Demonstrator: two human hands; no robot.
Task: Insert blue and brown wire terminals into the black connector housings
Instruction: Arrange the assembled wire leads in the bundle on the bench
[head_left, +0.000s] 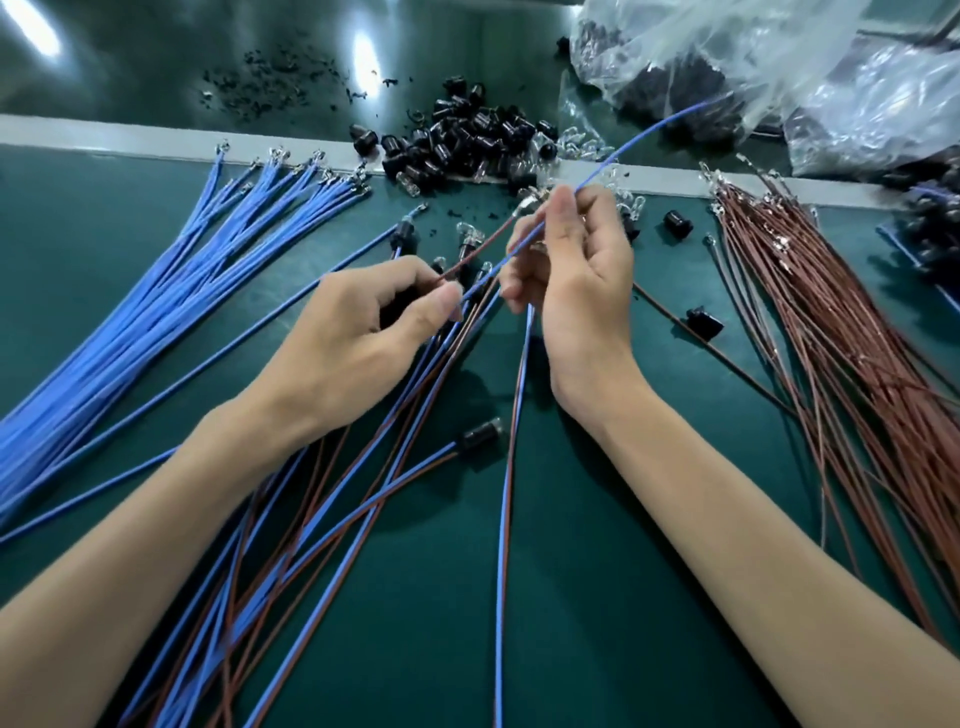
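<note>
Green worktop, wires everywhere. Left hand pinches brown wire, right hand pinches blue wire. Align terminal squarely before pushing.

Dark green work mat covers the bench. A pale grey strip runs across it toward the back. Beyond that, a glossier green surface — two bright overhead light reflections show on it. No walls or windows visible.
</note>
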